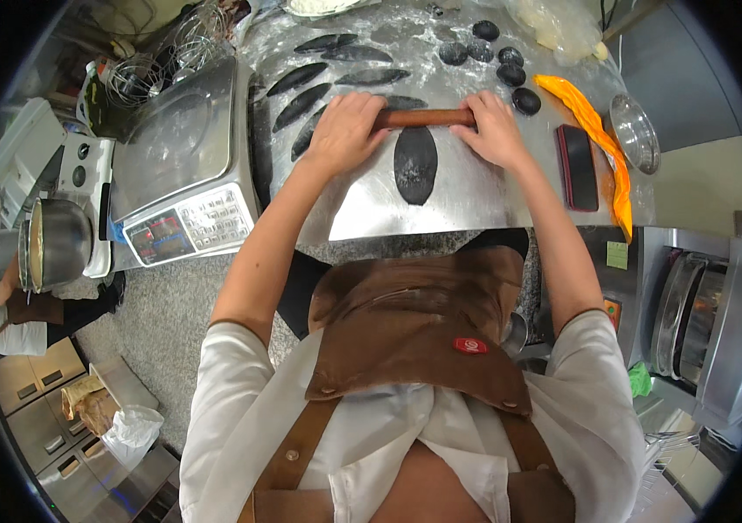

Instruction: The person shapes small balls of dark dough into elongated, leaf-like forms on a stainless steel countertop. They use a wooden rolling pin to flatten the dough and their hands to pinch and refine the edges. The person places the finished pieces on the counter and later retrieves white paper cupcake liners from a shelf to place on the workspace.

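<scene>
A wooden rolling pin (pixel 424 118) lies crosswise between my hands on the steel worktop (pixel 475 196). Its left end is in my left hand (pixel 350 131) and its right end in my right hand (pixel 492 127). From under the pin towards me stretches a flat black dough oval (pixel 415 167), lightly floured. Several black rolled dough pieces (pixel 300 106) are spread beyond and left of my left hand, one partly hidden by it. Past my right hand sit several round black dough balls (pixel 510 74) on the floured surface.
A digital scale (pixel 181 163) stands at the left, with wire whisks (pixel 135 75) behind it. To the right are a phone (pixel 577 168), an orange plastic piping bag or wrapper (pixel 590 124) and a metal bowl (pixel 635 134). A co-worker (pixel 11 307) is at the far left by a mixer bowl (pixel 60 242).
</scene>
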`<state>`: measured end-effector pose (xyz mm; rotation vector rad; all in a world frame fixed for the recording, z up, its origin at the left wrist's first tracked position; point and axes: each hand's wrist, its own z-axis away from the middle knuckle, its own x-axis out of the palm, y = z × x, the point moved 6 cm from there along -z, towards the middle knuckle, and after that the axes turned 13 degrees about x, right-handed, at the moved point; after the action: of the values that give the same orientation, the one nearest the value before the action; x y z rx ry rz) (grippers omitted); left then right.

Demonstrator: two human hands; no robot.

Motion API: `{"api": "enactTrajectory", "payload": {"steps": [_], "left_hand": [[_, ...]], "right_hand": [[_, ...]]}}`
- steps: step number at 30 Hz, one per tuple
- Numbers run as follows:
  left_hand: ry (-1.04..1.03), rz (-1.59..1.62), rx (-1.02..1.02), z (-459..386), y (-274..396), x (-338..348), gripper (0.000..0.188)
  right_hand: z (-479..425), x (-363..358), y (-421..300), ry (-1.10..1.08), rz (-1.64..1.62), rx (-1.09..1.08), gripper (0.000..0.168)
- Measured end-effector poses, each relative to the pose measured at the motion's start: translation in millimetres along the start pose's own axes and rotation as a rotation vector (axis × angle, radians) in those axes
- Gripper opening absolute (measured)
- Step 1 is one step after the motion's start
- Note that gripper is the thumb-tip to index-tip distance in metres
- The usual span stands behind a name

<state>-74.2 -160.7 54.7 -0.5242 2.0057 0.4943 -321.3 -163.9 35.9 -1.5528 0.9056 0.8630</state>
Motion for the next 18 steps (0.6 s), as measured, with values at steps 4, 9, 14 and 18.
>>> {"api": "enactTrajectory", "payload": {"steps": [4, 9, 14, 18], "left_hand": [[0.042, -0.041, -0.006, 9.9, 2.7, -10.8, 0.033], [0.05, -0.023, -0.05, 57.4, 34.1, -0.6, 0.057], [-0.017, -0.099, 0.002, 31.1, 38.1, -24.6, 0.029], [0.171, -0.187, -0.131, -6.6, -3.1, 4.6, 0.051]], "right_hand": [[15.8, -21.5, -23.3, 0.102, 0.076, -0.117, 0.037], [70.3, -10.3, -22.5, 0.171, -0.015, -0.163, 0.035], [70.8, -7.4, -4.3, 0.133, -0.007, -0.068, 0.04], [-1.0, -10.3, -19.6, 0.289, 0.011, 0.018, 0.054]]}}
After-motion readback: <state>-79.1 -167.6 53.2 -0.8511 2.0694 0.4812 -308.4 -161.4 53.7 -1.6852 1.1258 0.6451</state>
